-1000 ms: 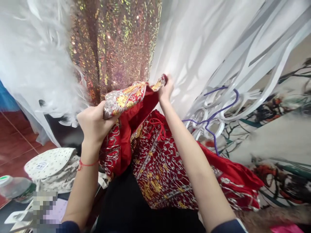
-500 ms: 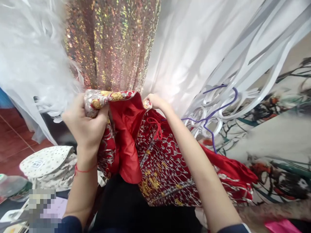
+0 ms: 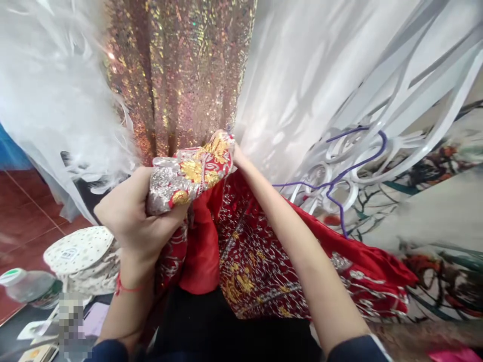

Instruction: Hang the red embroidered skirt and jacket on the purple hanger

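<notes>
Left hand (image 3: 136,213) clenched; right hand (image 3: 238,155) mostly hidden, arm (image 3: 298,241) extended

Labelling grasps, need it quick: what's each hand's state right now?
Left hand: closed, holding one end of the embroidered red cloth.
Right hand: holding the band's far end; fingers mostly hidden.

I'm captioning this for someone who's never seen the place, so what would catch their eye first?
Probably the red fabric with silver and gold decoration, held up at center between the left hand and right hand. Behind it, at the top, hangs a glittering sequinned cloth, with white feathery material to its left. A purple hanger stands out against white scrollwork at right.
</notes>
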The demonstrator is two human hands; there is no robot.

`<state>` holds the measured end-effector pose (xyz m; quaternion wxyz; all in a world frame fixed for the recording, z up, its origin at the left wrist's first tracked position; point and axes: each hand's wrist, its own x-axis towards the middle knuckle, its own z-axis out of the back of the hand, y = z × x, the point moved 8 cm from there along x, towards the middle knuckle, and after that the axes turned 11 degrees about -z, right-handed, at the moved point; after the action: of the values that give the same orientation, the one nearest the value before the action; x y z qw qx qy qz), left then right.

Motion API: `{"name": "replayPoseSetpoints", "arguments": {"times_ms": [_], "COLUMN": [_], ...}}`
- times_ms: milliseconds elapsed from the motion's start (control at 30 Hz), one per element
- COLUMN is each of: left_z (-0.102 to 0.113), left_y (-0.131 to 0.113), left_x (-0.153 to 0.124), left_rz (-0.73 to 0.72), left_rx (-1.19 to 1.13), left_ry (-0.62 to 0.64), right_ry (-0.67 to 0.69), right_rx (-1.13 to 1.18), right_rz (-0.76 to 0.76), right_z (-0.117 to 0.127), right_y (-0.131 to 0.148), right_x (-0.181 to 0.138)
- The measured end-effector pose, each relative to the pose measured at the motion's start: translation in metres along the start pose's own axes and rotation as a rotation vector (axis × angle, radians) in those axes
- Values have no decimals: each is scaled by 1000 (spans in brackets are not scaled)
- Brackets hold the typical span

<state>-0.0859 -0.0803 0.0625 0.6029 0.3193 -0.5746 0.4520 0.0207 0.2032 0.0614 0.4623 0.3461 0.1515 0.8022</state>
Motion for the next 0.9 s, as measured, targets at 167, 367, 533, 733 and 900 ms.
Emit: {"name": "replayPoseSetpoints", "arguments": {"times_ms": [167, 367, 533, 733, 900], "left_z": [-27, -62, -61, -86, -104], "left_y": [26, 50, 52, 36, 28], "left_x": [1, -17, -10, -8, -15], "left_rz": [128, 295, 329, 318, 315], "left_rx": [-2, 32, 17, 44, 118], "left_ry": [172, 463, 344, 397, 499], "right_ry": [-297, -64, -161, 126, -216], "right_rx": [-149, -596, -608, -409, -522], "right_rz": [-72, -525, -506, 77, -65], "right_z": [63, 79, 96, 55, 74], "right_y": [-13, -50, -40, 10, -1], "right_x": [1, -35, -82, -110, -109]}}
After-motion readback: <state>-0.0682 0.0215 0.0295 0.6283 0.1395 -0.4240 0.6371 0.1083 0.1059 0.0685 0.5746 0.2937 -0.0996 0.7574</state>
